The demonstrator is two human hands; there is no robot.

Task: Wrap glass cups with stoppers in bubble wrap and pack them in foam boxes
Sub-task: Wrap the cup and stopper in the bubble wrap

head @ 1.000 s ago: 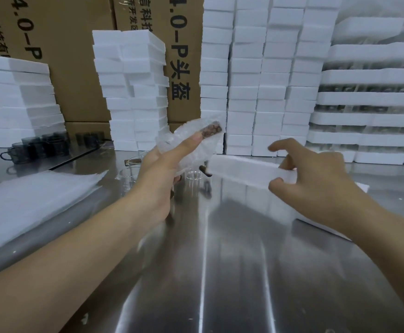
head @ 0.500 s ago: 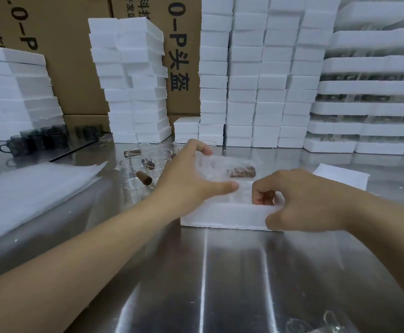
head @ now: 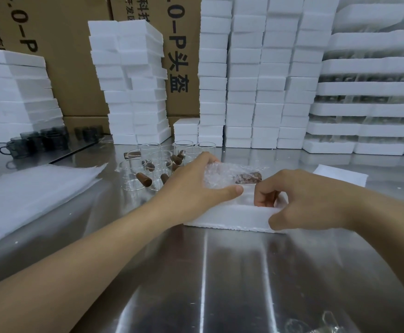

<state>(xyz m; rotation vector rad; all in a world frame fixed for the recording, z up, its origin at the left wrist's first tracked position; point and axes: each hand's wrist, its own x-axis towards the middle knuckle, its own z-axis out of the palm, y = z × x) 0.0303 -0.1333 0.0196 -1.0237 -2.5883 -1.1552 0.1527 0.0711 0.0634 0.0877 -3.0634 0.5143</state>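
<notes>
White foam box (head: pixel 229 216): open, no lid on it, flat on the steel tabletop (head: pixel 220 272). Long side runs across the view, near wall faces the camera.
Box contents: one bubble-wrapped cup (head: pixel 220 180), at the top of the box over its left-to-middle part. Can't tell how deep it sits, as the hands cover the cavity.
Cup axis: on its side, long axis left-right, parallel to the box's long side. The brown stopper (head: pixel 249 177) end points right, towards the right hand.
Left hand (head: pixel 193 186): curled round the wrapped cup from the left, fingers over the far side, thumb along the near side, gripping the wrap.
Right hand (head: pixel 302 200): grips the box's right end, fingers hooked over the near rim into the box, thumb pressed on the outside of the near wall.
Loose glass cups (head: pixel 157 164): clear and unwrapped, clustered on the tabletop just behind the left hand. Brown stoppers lie in and among them at mixed angles.
Bubble wrap sheets (head: pixel 28 195): flat pile on the left of the tabletop.
Flat foam piece (head: pixel 340 175): on the tabletop behind the right hand, apart from the box.
Foam box stacks (head: pixel 244 80): closed, in columns along the back. Contents not visible.
Foam trays (head: pixel 369 109): layered stack at the right, glassware showing between layers.
Dark mugs (head: pixel 35 143): row at the far left.
Cartons (head: pixel 76 56): brown cardboard, behind the stacks.
</notes>
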